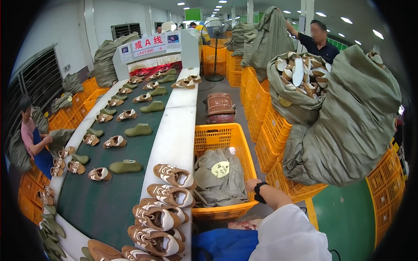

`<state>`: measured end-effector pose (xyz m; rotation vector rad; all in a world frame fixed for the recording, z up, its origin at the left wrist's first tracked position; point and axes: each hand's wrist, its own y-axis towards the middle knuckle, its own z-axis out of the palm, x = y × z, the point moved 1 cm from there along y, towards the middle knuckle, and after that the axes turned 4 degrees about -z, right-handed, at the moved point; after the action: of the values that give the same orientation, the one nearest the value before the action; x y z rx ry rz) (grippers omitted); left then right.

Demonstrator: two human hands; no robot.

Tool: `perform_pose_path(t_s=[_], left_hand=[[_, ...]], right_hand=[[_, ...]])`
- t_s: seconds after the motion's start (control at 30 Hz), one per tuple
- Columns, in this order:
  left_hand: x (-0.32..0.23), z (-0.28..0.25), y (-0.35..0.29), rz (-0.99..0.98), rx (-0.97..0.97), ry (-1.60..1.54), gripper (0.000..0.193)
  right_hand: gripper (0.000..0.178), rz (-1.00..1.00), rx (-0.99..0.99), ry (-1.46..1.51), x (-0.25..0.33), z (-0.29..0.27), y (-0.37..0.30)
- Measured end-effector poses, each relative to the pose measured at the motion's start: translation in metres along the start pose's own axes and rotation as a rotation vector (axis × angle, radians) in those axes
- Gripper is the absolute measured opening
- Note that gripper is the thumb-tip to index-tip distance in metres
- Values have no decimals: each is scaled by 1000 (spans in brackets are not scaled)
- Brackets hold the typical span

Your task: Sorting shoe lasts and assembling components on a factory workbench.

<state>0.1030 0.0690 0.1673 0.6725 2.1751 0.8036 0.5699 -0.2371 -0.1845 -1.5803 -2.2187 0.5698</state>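
Note:
My right hand (251,185) is at the right rim of a yellow-orange plastic crate (251,157), its fingers curled over the edge. A black band circles that wrist, and a white sleeve covers the upper arm. Inside the crate lies a folded grey-green cloth sack (204,172) with a round pale-yellow label (220,169) on top. My left hand is outside the picture. To the crate's left, brown and white sneakers (170,195) stand in a row along the white ledge (167,124) of a conveyor.
Shoes and green shoe lasts (126,166) sit on the dark green belt (117,191). Stacked crates (270,130) and bulging sacks (348,117) line the right, one sack full of shoe pieces (305,74). A floor fan (214,48) stands farther back. Co-workers are at left and far right.

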Motion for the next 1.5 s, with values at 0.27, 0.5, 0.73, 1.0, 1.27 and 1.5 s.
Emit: perform_pose_path(t_s=[0.27, 0.5, 0.73, 1.0, 1.27, 1.5], left_hand=[[12, -8, -5, 21, -17, 20, 22], [19, -10, -11, 10, -40, 42, 23], [26, -14, -16, -58, -50, -27, 21], [31, -16, -24, -109, -17, -49, 23], [27, -14, -24, -103, 7, -41, 24], [22, -7, -23, -106, 22, -42, 22]], right_hand=[[35, -124, 167, -31, 1, 58, -11], [34, -189, 197, -30, 26, 62, -4], [32, -284, 276, -166, 38, 64, 1], [32, -313, 248, -121, 56, 58, -9], [25, -455, 188, -207, 53, 93, 19], [22, -341, 154, -28, 61, 80, 4]])
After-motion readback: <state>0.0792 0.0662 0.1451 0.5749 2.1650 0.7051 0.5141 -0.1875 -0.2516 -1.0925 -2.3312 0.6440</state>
